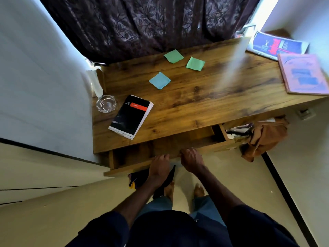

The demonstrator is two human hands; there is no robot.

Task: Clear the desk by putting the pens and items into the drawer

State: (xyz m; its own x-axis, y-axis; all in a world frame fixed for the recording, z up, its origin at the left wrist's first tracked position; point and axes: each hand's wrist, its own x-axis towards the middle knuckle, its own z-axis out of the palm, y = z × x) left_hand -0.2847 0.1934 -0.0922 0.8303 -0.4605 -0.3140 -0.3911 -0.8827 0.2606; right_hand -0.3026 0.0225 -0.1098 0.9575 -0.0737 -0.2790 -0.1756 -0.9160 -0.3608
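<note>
The wooden desk (204,97) has its left drawer (135,155) pulled partly out, and the inside looks bare. My left hand (159,167) and my right hand (191,158) both grip the drawer's front edge near its middle. On the desktop lie a black spiral notebook (130,115) with a red label, a blue sticky note (159,80) and two green sticky notes (173,56) (195,63). No pens are visible.
A glass ashtray (106,103) sits at the desk's left edge. A pink book (304,73) and a blue magazine (276,45) lie at the right end. The right drawer (236,131) is open, with brown cloth (265,138) hanging out. A dark curtain (142,24) hangs behind.
</note>
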